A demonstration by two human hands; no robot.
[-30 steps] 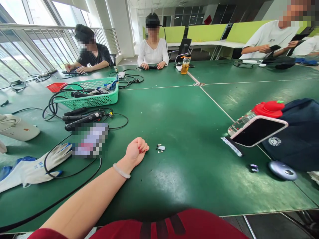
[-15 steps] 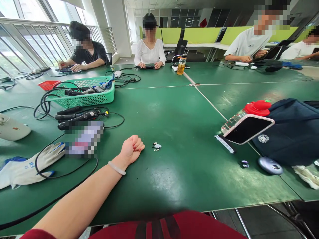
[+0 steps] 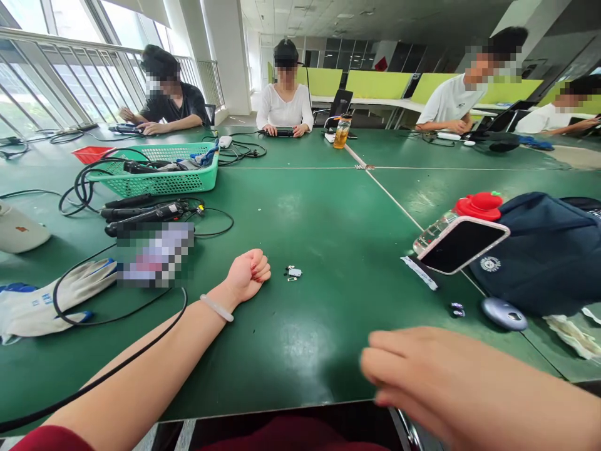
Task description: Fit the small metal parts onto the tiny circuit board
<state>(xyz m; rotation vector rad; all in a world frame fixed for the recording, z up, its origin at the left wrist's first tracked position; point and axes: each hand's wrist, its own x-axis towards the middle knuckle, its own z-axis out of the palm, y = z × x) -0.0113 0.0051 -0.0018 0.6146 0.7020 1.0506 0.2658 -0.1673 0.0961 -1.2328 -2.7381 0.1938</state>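
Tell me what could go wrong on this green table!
The tiny pieces lie right beside the closed left hand, so a nudge might scatter them. The black cable seems to cross the left forearm, so lifting that arm could snag it. The phone is tilted and seems propped against the red-lidded bottle; a bump might topple it.

Tabletop (image 3: 310, 207) from here is dk grn w/ pale seam lines. Small parts (image 3: 294, 272): pale bluish-wht, some blk. Bracelet (image 3: 216, 309) is milky wht, sleeve (image 3: 61, 438) dk red. Basket (image 3: 164, 183): mint grn, perforated pattern; scoop (image 3: 91, 154) red. Work glove (image 3: 61, 297): wht w/ blue fingertips. Backpack (image 3: 539, 250): navy, rnd wht logo. Phone (image 3: 462, 244): blk screen, pale pink edge. Bottle cap (image 3: 479, 207): red, grn tip.
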